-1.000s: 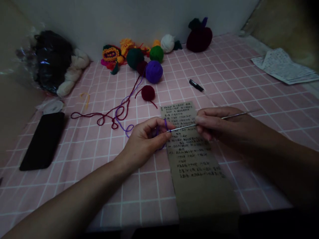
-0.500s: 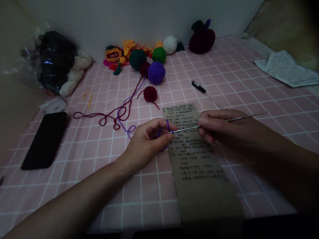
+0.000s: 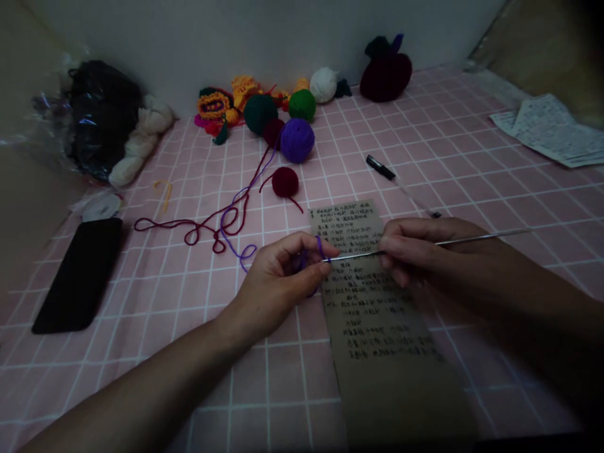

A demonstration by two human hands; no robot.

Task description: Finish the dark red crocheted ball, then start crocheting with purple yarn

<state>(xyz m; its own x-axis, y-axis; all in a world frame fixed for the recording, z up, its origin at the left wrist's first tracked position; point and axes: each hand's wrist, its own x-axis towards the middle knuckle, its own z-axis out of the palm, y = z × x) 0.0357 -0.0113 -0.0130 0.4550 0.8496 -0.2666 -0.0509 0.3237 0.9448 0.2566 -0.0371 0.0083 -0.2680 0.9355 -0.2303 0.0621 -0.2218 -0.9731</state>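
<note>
Though dim, right hand (image 3: 431,250) seemingly half-curled, pinching rod (image 3: 358,256)

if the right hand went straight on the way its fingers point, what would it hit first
Probably the left hand, whose fingertips lie ahead along the hook, with the purple yarn there. The card seems to lie below that line, but depth is unclear.

in dim light, a pink, white-checked tablecloth (image 3: 462,138) stretched toward a grey far wall (image 3: 283,38), with a brownish surface (image 3: 552,56) far right.
</note>
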